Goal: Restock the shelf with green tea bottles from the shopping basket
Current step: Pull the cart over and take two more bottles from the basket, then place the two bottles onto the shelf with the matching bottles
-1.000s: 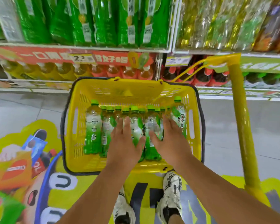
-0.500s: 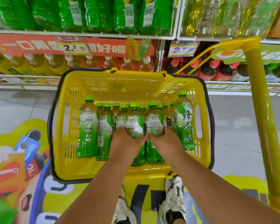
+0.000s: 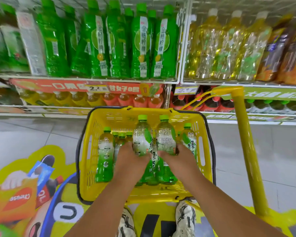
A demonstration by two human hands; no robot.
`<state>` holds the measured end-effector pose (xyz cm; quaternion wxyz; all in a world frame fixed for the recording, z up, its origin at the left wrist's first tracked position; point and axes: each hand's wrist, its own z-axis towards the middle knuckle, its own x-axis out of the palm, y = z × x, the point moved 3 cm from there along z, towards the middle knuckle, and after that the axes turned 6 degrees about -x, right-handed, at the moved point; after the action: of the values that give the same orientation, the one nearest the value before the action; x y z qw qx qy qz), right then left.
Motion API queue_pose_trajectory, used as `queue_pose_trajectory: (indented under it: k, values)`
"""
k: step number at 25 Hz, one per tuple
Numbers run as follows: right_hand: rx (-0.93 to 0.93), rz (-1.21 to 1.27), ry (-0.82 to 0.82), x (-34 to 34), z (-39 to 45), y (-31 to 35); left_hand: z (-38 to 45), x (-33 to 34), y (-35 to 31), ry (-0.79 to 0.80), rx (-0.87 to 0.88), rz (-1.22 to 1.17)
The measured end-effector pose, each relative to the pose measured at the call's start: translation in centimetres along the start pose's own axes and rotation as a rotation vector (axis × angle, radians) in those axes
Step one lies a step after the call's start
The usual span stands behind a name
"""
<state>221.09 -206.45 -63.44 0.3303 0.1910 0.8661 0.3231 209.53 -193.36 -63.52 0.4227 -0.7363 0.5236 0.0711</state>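
Store aisle: pale tiled floor with a large yellow cartoon floor graphic underfoot. White wire shelf across the top of view, stocked with upright green lime-drink bottles at centre and yellow drinks to the right; lower tier carries an orange price strip above amber and red-capped bottles. Yellow shopping basket, dark-rimmed, stands on the floor before the shelf, its yellow pull handle rising at right. Green tea bottles stand upright inside, green caps up, long axes vertical. Left hand has its grip clamped on one green tea bottle; right hand is clamped likewise on a second bottle. Both stand upright, caps toward the shelf, higher than their neighbours. White sneakers below.
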Motion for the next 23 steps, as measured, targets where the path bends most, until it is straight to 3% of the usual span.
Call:
queue_pose_trajectory:
  k: [13, 23]
  values:
    - [-0.334, 0.159, -0.109, -15.4, -14.8, 26.5, -16.2, -23.5, -21.5, -0.116, 0.291, -0.270]
    - [-0.602, 0.279, -0.110, -22.8, -28.9, 40.7, -29.7, -38.0, -28.8, -0.102, 0.531, -0.457]
